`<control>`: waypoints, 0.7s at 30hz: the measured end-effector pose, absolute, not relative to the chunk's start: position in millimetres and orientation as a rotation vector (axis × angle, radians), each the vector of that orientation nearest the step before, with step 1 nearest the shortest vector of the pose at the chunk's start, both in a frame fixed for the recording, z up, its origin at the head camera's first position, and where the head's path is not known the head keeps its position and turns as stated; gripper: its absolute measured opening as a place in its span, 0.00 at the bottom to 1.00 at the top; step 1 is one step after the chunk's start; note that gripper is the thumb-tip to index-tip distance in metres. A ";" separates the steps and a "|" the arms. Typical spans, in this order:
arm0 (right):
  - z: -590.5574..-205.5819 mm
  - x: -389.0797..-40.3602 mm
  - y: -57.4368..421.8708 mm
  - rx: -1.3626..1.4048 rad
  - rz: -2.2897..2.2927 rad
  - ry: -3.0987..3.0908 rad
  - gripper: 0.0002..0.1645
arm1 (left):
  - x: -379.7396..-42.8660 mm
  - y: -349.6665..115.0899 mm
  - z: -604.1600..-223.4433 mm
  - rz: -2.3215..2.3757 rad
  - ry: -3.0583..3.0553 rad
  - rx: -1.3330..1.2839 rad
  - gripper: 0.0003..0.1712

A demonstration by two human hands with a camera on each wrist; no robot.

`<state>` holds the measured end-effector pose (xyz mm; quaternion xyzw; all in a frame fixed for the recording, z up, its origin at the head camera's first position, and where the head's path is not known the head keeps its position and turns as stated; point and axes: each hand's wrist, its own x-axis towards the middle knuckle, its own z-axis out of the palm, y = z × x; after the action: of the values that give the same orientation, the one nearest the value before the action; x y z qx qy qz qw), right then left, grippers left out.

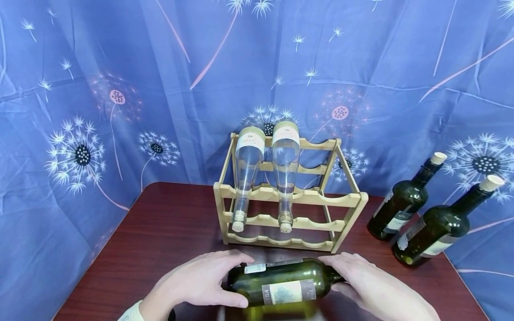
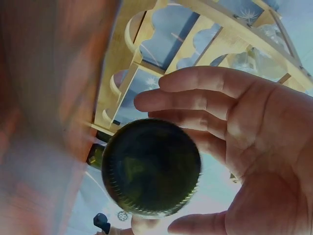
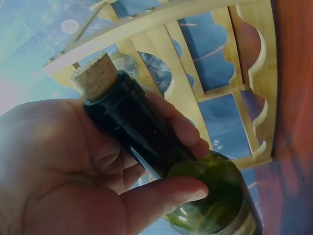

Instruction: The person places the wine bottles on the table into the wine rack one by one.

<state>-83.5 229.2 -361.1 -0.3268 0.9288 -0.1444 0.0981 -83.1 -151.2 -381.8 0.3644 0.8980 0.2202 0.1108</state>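
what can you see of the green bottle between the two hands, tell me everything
The bottle looks like dark green glass, with a round base ridged at its edge, a dark neck and a cork in its mouth. A pale label with darker ends shows; a small white sticker sits above it. It lies sideways before the wooden rack, base leftward in the head view. The right hand holds the neck; the left hand spans the base end, contact unclear.

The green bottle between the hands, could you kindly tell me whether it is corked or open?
Corked: the right wrist view shows a cork seated in the mouth of the green bottle, its end sticking out.
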 end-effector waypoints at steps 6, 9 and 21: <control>-352.2 -82.3 246.4 -0.944 -0.482 2.739 0.29 | -82.3 -155.9 -376.1 0.617 2.707 0.992 0.43; -349.9 -82.1 254.9 -1.028 -0.479 2.779 0.31 | -83.3 -158.9 -375.3 0.629 2.723 0.990 0.43; -343.3 -83.7 296.8 -1.163 -0.446 2.867 0.31 | -83.2 -169.8 -370.5 0.605 2.806 0.932 0.45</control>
<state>-83.7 296.8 -343.3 -0.3719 0.9172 -0.1428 0.0078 -83.2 -169.8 -370.5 0.3082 0.9280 0.2002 0.0618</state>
